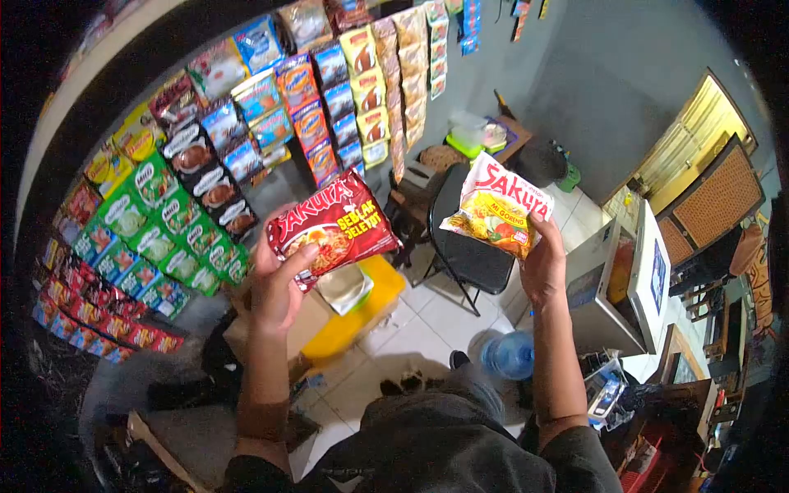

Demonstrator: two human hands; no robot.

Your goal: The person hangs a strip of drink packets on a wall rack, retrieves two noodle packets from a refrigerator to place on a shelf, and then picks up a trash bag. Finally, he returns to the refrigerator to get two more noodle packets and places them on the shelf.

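Note:
A red noodle packet (335, 223) labelled Sakura Seblak Jeletot is held in my left hand (281, 275), the thumb across its front and the fingers behind it. My right hand (543, 261) grips the right edge of a white and yellow noodle packet (498, 205) labelled Sakura Mi Goreng, thumb in front. Both packets are raised at about the same height, fronts facing me, with a gap between them.
Sachet strips (193, 209) hang along the left wall. A black folding chair (472, 259) stands ahead, beyond the packets. On the tiled floor is a blue water bottle (508, 355). A yellow box (382, 300) is at centre left, a white freezer (604, 283) at right.

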